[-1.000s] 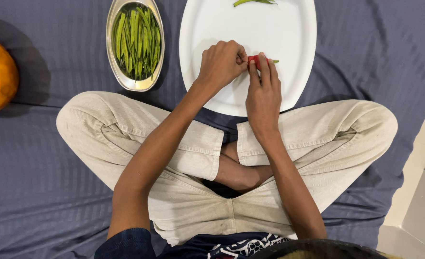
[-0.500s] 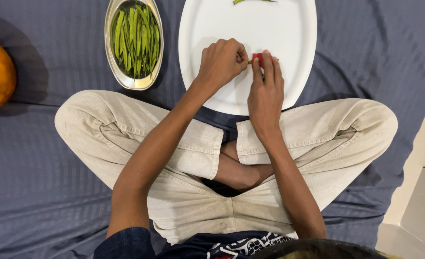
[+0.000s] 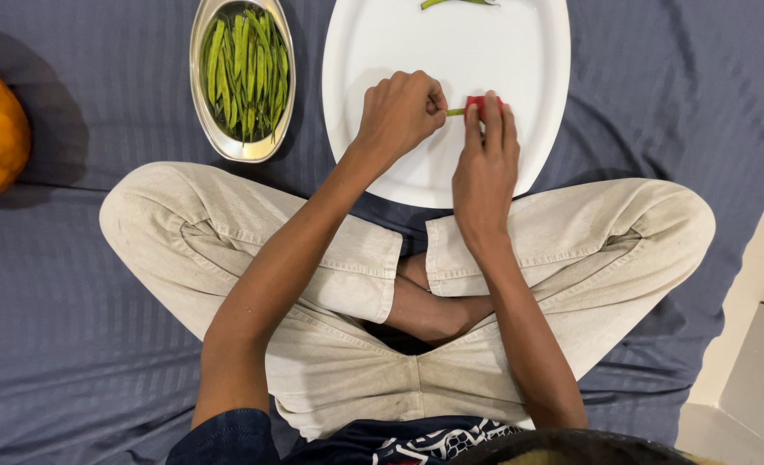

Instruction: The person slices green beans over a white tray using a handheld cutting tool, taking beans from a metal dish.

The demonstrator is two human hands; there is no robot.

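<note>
Steel bowl (image 3: 199, 120) of green pods (image 3: 244, 69) at upper left. Orange basket (image 3: 7, 129) at left edge. Blue sheet (image 3: 72, 301) underneath.

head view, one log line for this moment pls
left hand: pinching green bean | right hand: gripping red tool at bean's end | both over white plate | bowl of beans left

Red tool (image 3: 484, 102) mostly behind right hand (image 3: 484, 168)

I am at home, sitting cross-legged on a bed spread with a wrinkled blue sheet (image 3: 80, 344), with a steel dish of green beans (image 3: 242, 77), a white plate (image 3: 477, 52) and an orange bowl (image 3: 3, 138) laid out around me.
</note>
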